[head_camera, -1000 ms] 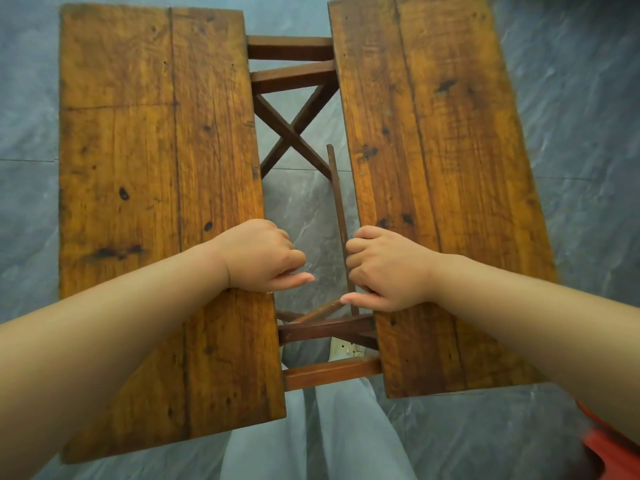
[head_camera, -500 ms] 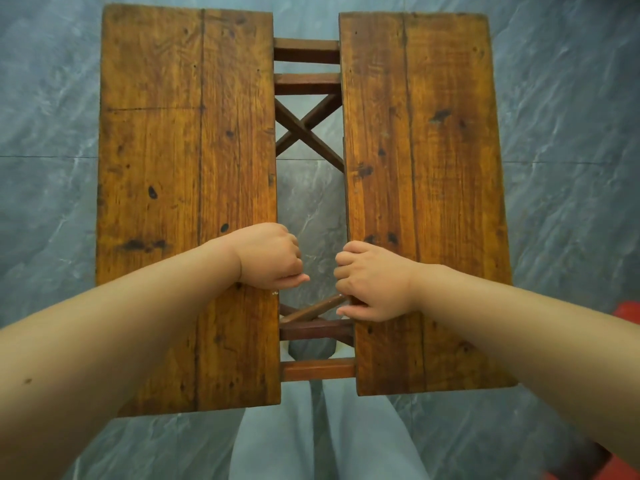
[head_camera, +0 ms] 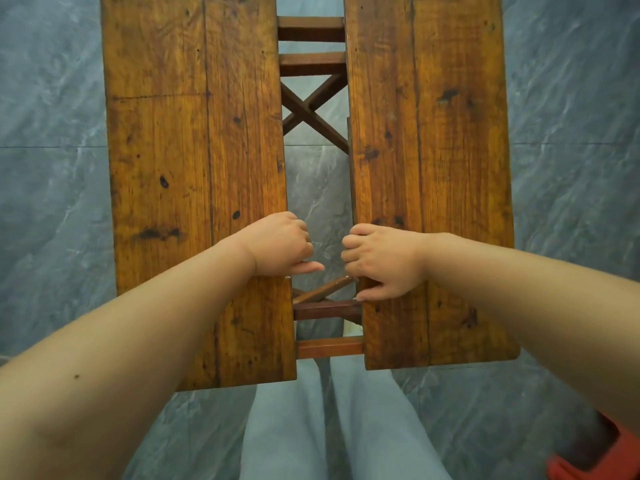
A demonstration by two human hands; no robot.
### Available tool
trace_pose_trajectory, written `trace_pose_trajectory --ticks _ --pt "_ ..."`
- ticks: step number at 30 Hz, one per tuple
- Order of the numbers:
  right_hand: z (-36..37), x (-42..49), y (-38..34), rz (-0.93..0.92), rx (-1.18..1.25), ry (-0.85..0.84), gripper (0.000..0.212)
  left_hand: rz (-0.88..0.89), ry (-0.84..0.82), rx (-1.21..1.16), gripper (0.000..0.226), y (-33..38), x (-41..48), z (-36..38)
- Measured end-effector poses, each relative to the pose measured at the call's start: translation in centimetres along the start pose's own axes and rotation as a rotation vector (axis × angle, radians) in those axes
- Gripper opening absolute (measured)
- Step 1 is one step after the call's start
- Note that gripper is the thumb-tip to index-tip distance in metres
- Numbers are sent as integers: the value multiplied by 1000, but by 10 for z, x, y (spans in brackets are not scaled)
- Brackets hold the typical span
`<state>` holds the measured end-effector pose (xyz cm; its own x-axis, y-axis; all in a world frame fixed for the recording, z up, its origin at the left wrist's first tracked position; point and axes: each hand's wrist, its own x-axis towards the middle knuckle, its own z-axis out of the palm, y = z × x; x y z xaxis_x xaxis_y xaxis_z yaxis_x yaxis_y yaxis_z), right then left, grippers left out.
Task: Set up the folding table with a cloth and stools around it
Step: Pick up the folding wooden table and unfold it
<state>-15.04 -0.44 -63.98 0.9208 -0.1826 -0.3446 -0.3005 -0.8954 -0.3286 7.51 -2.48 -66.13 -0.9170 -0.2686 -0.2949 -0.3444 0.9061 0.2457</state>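
Note:
The folding table stands before me as two brown wooden halves with a gap down the middle. My left hand [head_camera: 282, 245] is curled over the inner edge of the left table half [head_camera: 194, 161]. My right hand [head_camera: 382, 259] grips the inner edge of the right table half [head_camera: 429, 150]. Through the gap I see dark crossed braces [head_camera: 311, 110] and cross rails [head_camera: 329, 346] of the frame. No cloth is in view.
Grey marbled floor tiles [head_camera: 571, 168] surround the table. My light grey trouser legs [head_camera: 346, 427] are at the table's near end. Part of a red stool [head_camera: 588, 459] shows at the bottom right corner.
The two table halves have come closer together and more level, so the gap between them is narrower. Both hands kept their grip on the inner edges and moved inward.

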Motion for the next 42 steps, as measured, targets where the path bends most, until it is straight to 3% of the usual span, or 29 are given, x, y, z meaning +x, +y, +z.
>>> trace_pose_trajectory --ticks 6,10,17,32,37,42 --pt "-4 -1 4 -3 -60 -5 56 21 -75 15 59 0 2 -4" --pt "2 -14 5 -30 -109 35 58 54 6 3 52 3 -13 -6" --pt "13 -20 -3 81 -195 30 71 50 113 83 54 5 -30 5" --pt "23 20 -10 124 -277 -110 78 -36 -36 80 61 16 -11 23" --pt "25 17 -10 119 -197 -65 72 -35 25 60 60 16 -15 28" --pt "30 19 -14 135 -157 -119 66 -118 -65 34 69 22 -25 32"
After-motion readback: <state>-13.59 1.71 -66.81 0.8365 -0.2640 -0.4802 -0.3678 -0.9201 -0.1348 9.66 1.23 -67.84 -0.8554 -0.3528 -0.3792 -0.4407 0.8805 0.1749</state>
